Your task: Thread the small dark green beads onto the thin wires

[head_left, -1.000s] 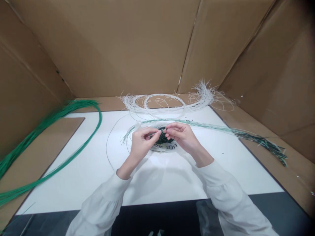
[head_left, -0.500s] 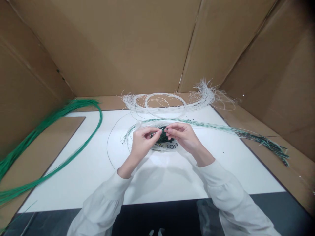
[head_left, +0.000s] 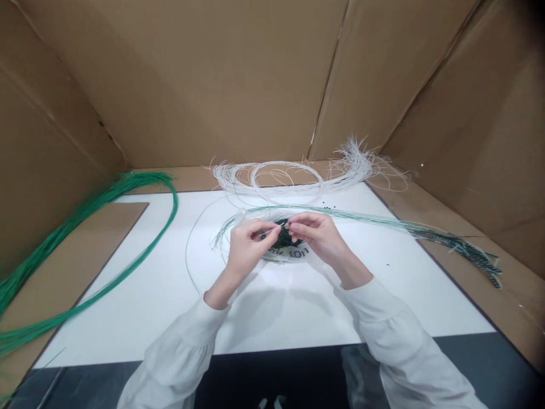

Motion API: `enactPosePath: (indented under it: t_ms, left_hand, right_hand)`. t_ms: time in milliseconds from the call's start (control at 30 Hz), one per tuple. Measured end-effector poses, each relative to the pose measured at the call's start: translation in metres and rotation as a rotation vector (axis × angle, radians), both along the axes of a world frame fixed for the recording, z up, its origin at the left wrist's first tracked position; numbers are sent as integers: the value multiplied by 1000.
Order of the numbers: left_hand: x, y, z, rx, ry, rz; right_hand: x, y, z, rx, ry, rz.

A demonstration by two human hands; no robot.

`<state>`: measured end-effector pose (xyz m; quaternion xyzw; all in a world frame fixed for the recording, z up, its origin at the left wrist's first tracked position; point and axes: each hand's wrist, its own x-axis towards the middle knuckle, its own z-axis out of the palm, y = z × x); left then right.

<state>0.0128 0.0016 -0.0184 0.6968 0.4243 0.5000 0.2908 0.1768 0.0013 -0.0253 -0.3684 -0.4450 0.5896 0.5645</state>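
My left hand (head_left: 249,244) is closed in a pinch on a thin, pale wire (head_left: 281,225), whose tip points toward the other hand. Facing it, my right hand (head_left: 323,238) pinches a small dark bead (head_left: 289,225) at the fingertips, partly covered by them. The two sets of fingertips nearly meet. Directly below lies an open white plastic bag (head_left: 293,254) with dark lettering, and a heap of dark green-black beads (head_left: 286,237) shows inside it. Both hands hide parts of the bag.
Behind the bag, green wires (head_left: 361,216) run right to a bundle strung with dark beads (head_left: 472,253). A coil of white wires (head_left: 293,184) lies at the back, and a large green wire bundle (head_left: 162,233) loops at left. Cardboard walls (head_left: 204,74) enclose the white board (head_left: 170,318).
Almost nothing has moved. Both hands hold the same pinch over the bag, with only a very slight shift of the view.
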Motion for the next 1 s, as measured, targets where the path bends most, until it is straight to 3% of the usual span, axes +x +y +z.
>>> enactPosePath:
  t_ms: [433, 700, 1000]
  left_hand:
    - [1, -1, 0, 143, 103, 39]
    - [1, -1, -2, 177, 141, 23]
    - [1, -2, -3, 229, 145, -27]
  right_hand:
    - [1, 2, -4, 93, -176, -92]
    - [-2, -4, 4, 130, -240, -115]
    - [-1, -2, 2, 133, -205, -143]
